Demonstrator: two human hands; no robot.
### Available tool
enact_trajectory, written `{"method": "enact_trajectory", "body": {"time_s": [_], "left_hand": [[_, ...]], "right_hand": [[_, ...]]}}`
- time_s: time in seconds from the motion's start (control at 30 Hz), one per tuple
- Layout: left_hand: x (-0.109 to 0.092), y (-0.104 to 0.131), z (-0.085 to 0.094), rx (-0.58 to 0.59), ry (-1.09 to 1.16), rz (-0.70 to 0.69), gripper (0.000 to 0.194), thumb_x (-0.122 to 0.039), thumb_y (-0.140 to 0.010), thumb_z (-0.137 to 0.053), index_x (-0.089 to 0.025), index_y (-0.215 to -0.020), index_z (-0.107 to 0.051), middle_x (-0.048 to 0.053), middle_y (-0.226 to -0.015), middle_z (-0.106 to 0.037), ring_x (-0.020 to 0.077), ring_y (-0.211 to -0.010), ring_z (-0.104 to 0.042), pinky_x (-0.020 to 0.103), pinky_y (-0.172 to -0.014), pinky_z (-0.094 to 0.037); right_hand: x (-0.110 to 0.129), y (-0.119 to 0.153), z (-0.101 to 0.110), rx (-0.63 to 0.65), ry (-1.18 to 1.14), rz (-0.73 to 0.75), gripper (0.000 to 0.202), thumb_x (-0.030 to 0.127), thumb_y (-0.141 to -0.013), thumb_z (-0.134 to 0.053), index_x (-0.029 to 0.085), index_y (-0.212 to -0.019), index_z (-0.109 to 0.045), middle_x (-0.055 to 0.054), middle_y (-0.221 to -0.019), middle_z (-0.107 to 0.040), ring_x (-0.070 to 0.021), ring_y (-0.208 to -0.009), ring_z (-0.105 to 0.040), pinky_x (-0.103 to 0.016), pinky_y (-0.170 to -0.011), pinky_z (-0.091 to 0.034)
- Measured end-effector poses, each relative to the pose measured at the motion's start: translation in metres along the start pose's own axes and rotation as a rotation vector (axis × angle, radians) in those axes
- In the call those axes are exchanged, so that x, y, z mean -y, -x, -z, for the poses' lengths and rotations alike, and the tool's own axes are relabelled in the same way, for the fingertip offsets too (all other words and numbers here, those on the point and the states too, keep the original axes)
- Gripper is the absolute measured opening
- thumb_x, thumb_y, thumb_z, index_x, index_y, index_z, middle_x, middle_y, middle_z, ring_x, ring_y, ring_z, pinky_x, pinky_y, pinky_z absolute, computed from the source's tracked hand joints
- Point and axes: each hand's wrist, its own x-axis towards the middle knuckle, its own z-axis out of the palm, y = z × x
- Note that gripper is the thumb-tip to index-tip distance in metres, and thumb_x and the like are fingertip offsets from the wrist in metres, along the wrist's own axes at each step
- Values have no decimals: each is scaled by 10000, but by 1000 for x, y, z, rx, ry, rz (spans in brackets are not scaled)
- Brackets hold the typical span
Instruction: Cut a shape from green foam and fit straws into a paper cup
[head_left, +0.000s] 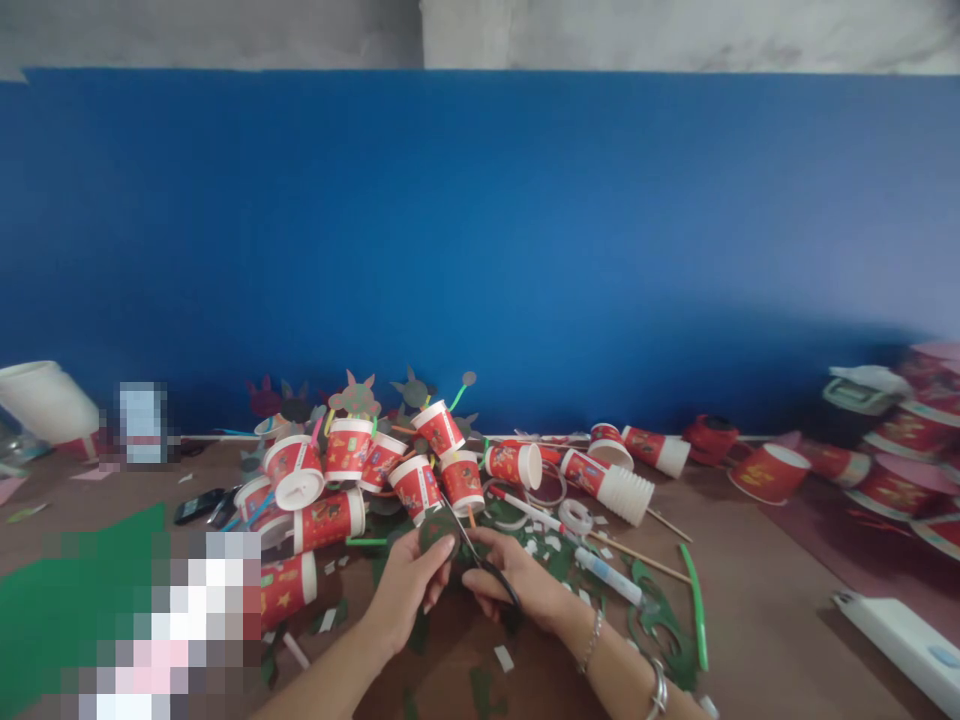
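My left hand point(405, 585) pinches a dark green paper piece point(436, 530) between thumb and fingers, low in the middle of the head view. In my right hand point(525, 580) is a pair of scissors point(501, 580) with black handles, its blades pointing up and left beside the paper. Whether the blades touch the paper I cannot tell. Just beyond both hands lie red patterned paper cups point(463, 482), some with straws and paper animal heads point(356, 396) attached. Green paper scraps point(664, 620) and small white bits surround my hands.
A stack of cups point(609, 487), a roll of tape point(576, 516), a capped pen-like tube point(609, 577) and a green straw point(694, 605) lie to the right. Green paper sheets point(112, 560) cover the left side. A white box-shaped object point(900, 645) sits at the right edge. A blue wall point(480, 250) stands behind.
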Motion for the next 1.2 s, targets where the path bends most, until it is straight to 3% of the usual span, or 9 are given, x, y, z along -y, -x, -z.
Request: {"method": "enact_trajectory", "body": {"time_s": [0.6, 1.2], "left_hand": [[-4, 0, 1, -8, 5, 8, 342, -446, -683, -654, -182, -615, -447, -96, -401, -410, 27, -301, -283, 142, -304, -168], [-5, 0, 1, 40, -22, 12, 322, -455, -677, -658, -176, -663, -498, -105, -386, -386, 24, -297, -241, 151, -305, -141]], "right_hand": [[-4, 0, 6, -12, 57, -2, 593, 394, -749, -669, 125, -1233, -458, 79, -464, -535, -57, -363, -435, -154, -375, -357], [3, 1, 1, -8, 20, 1, 629, 450, -722, -678, 98, -1199, -467, 69, -462, -537, -58, -358, -428, -150, -360, -328]]}}
